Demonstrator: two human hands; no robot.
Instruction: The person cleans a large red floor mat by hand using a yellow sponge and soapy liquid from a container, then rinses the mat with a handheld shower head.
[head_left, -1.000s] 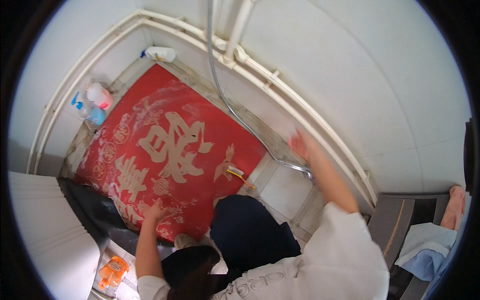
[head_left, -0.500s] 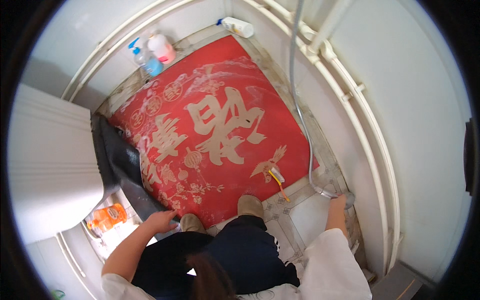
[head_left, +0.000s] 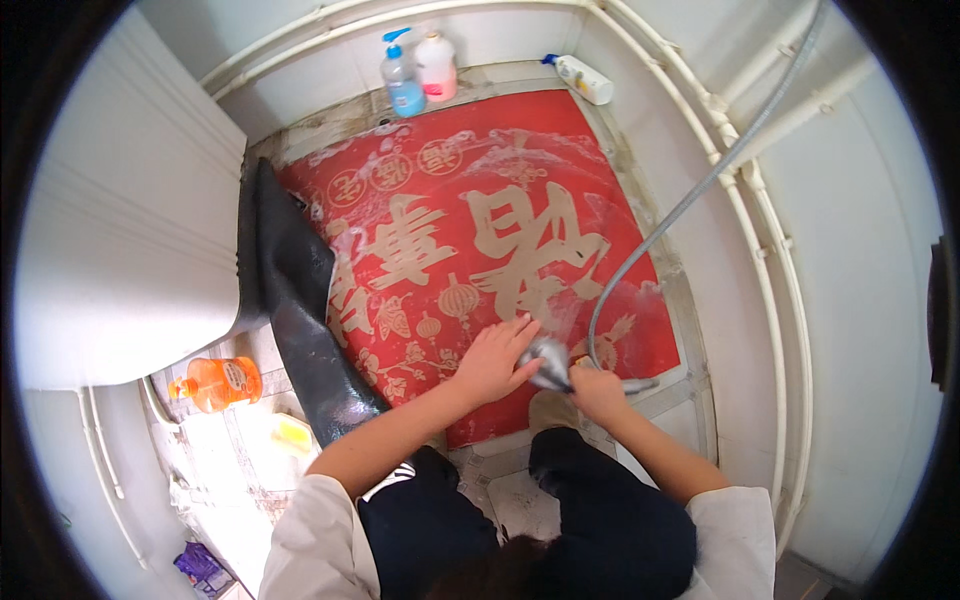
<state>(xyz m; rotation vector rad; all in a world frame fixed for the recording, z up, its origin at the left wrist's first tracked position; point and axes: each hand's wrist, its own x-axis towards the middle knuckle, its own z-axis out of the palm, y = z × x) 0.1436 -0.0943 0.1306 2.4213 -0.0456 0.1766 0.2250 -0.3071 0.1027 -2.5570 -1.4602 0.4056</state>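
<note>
My right hand is closed round the handle of a grey shower head, held above the near part of a red floor mat. A grey hose loops down from the upper right to it. My left hand lies next to the shower head, fingers stretched out, its fingertips close to the head's edge; whether they touch it I cannot tell. Whitish suds streak the mat, which bears pale characters and lantern patterns. Its left edge is folded over, showing a black underside.
Against the back wall stand a blue pump bottle and a pink-and-white bottle. A white bottle lies in the far right corner. At left are a white cabinet, an orange bottle and a yellow block. Pipes run along the walls.
My right hand has lifted the shower head from the floor at right and brought it over the mat. My left hand has come from the folded edge toward it. The view has shifted.
</note>
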